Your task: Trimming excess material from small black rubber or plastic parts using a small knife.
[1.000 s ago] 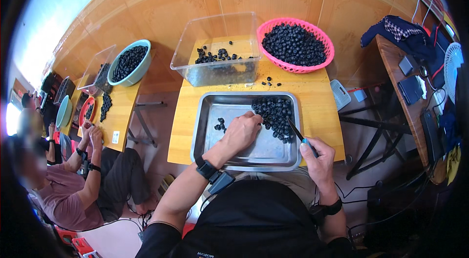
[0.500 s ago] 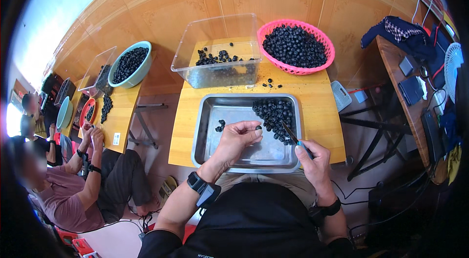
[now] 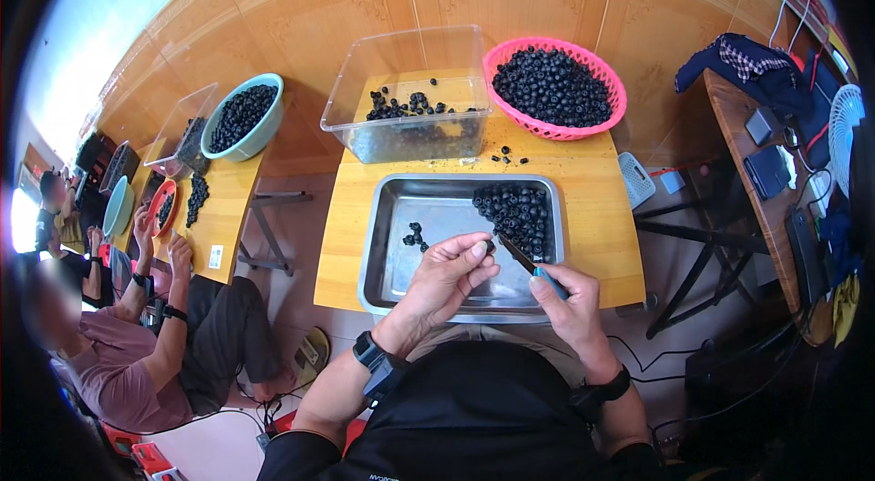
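My left hand (image 3: 447, 275) pinches a small round black piece (image 3: 490, 247) between thumb and fingertips, above a shallow metal tray (image 3: 368, 240). In my right hand (image 3: 572, 301) is a knife (image 3: 516, 253) with a blue handle and a thin dark blade. The blade points up and left, and its tip is close to the pinched piece; whether they touch I cannot tell. A heap of similar black pieces (image 3: 518, 212), some with visible holes, fills the tray's far right part. A few loose black pieces (image 3: 415, 237) lie toward its left side.
Behind the tray stand a clear plastic bin (image 3: 401, 139) and a pink basket (image 3: 620, 107), both holding black pieces. Several bits (image 3: 507, 157) lie on the wooden table (image 3: 597, 217). At left, a co-worker (image 3: 137, 353) sits by another table with a green basin (image 3: 264, 144). A side desk (image 3: 743, 130) stands right.
The knife has moved left and down, bringing its tip close to the piece in my left hand. My left hand has shifted slightly right and down. The co-worker's hands have moved apart.
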Demonstrator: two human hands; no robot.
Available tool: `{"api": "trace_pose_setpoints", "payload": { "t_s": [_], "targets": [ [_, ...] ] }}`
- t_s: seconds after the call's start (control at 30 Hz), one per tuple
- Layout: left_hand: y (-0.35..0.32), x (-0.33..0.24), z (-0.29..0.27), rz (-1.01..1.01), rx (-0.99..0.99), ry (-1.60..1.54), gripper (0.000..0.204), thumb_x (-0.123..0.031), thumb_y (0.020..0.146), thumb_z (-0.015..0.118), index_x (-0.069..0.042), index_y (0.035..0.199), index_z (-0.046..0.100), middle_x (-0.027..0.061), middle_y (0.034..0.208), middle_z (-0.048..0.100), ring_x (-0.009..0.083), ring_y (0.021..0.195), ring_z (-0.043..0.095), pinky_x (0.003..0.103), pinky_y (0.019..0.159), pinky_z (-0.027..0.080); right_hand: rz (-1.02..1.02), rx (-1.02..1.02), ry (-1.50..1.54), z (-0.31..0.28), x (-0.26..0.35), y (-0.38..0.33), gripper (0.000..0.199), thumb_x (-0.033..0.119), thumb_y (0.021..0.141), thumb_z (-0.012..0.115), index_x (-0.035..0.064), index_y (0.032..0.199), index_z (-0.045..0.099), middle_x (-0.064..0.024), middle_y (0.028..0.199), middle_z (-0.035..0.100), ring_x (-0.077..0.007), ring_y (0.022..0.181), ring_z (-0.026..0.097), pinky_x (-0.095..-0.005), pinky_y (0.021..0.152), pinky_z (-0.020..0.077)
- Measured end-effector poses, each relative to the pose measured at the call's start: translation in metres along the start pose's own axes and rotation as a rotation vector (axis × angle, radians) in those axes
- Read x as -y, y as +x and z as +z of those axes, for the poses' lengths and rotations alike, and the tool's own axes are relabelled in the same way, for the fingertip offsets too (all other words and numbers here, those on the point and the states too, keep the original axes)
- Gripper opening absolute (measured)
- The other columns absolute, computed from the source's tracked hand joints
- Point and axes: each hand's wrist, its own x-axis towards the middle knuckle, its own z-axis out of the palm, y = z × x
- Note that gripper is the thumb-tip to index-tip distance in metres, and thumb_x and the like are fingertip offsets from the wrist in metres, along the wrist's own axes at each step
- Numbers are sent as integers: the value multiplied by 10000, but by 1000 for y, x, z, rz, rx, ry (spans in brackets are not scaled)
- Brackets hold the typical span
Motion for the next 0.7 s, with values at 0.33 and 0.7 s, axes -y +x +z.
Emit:
{"api": "trace_pose_setpoints", "payload": {
  "t_s": [0.33, 0.7],
  "targets": [
    [-6, 6, 7, -24, 71, -83, 197, -110, 1018, 664, -21, 1194, 667, 45, 1005, 661, 129, 934, 678, 302, 887, 643, -92, 60, -86, 7, 10, 5, 304, 254, 946, 779, -25, 1066, 759, -111, 746, 651, -181, 637, 605, -324, 577, 451],
    [-15, 4, 6, 33, 91, -86, 182, -126, 1001, 695, -19, 1148, 673, 66, 974, 684, 132, 859, 685, 305, 847, 640, -118, 64, -145, 6, 15, 10, 315, 250, 943, 777, -48, 1042, 750, -121, 762, 664, -212, 659, 632, -342, 605, 477]
  ]
}}
